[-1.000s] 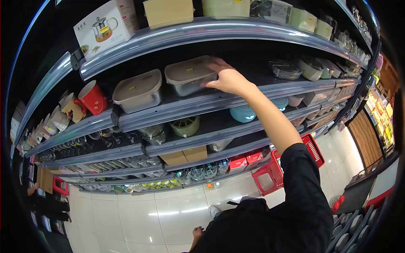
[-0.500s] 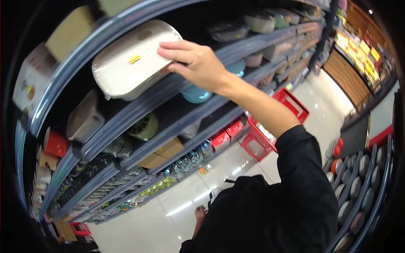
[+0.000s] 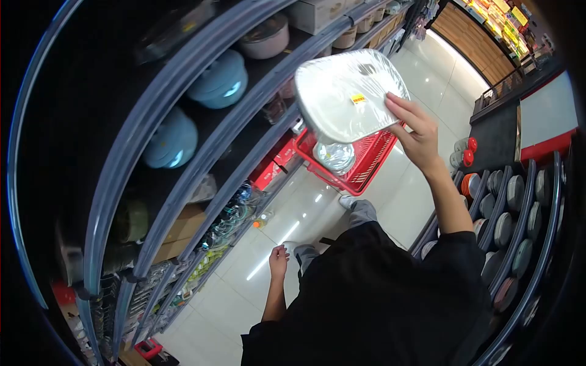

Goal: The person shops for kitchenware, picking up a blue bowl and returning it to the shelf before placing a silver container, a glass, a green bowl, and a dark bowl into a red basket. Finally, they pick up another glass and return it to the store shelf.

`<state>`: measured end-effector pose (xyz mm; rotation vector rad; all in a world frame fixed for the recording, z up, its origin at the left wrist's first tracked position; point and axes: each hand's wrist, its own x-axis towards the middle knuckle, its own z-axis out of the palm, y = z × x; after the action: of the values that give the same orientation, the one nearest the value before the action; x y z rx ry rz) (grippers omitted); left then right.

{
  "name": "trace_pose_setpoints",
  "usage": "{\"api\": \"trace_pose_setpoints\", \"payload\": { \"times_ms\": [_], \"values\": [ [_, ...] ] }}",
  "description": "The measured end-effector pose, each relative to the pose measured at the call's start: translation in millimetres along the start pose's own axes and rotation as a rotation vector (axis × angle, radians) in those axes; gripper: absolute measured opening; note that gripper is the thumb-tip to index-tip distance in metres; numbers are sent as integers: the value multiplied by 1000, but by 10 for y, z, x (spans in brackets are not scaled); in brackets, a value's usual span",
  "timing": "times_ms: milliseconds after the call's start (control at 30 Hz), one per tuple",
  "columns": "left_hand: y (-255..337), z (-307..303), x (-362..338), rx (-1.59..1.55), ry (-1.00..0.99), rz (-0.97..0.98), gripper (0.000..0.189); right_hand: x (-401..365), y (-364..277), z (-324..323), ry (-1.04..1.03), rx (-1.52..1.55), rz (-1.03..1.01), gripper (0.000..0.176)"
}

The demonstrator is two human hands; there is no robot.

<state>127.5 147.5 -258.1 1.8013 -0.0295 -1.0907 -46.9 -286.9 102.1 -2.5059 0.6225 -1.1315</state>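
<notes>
The right hand (image 3: 410,121) clamped the container (image 3: 345,91) by one edge, likely for leverage, above the basket (image 3: 381,160) rim; the left hand (image 3: 279,260) hung loose.

No text legible. Yellow sticker (image 3: 358,99) with red marks on the wrapped container (image 3: 329,85) lid: too small to read. Pale print on the red box (image 3: 265,174), yellow signs (image 3: 519,16) at far counter (image 3: 473,36): same, unreadable.

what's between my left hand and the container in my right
The head view shows a shoe, tiled floor, then the loaded red basket between your left hand and the container.
</notes>
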Motion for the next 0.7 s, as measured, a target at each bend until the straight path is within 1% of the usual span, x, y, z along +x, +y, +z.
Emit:
{"api": "trace_pose_setpoints", "payload": {
  "times_ms": [33,100,167,233,267,333,400,500,567,600,633,667,700],
  "values": [
    [55,252,13,2,6,-19,24,-119,343,28,-15,8,11,44],
    [184,779,30,-44,17,-24,26,-332,1014,104,11,19,238,41],
    [375,1349,-3,-34,4,-92,28,-487,1592,191,-15,24,306,38],
    [515,1847,-10,-113,-37,-43,27,-650,2060,297,-21,121,542,36],
    [630,2058,3,-111,-30,-66,27,-719,2271,367,-39,137,605,36],
    [800,2421,-49,-55,-77,-69,27,-860,2627,532,-85,151,668,36],
    [870,2650,-79,-51,-64,-71,27,-955,2924,718,-131,166,746,36],
    [827,2815,-128,-56,-41,-46,27,-1069,3309,1002,-232,111,754,38],
    [747,2855,-235,-73,19,-104,26,-1100,3449,1164,-283,70,765,39],
    [638,2894,-331,-88,44,-107,26,-1092,3520,1268,-338,18,770,38],
    [424,2841,-414,-99,92,-160,27,-1104,3569,1358,-383,-44,780,38],
    [222,2798,-513,-111,140,-215,28,-1148,3631,1456,-381,-31,761,34],
    [60,2777,-615,-120,151,-218,28,-1180,3687,1555,-392,-24,752,34]
  ]
}}
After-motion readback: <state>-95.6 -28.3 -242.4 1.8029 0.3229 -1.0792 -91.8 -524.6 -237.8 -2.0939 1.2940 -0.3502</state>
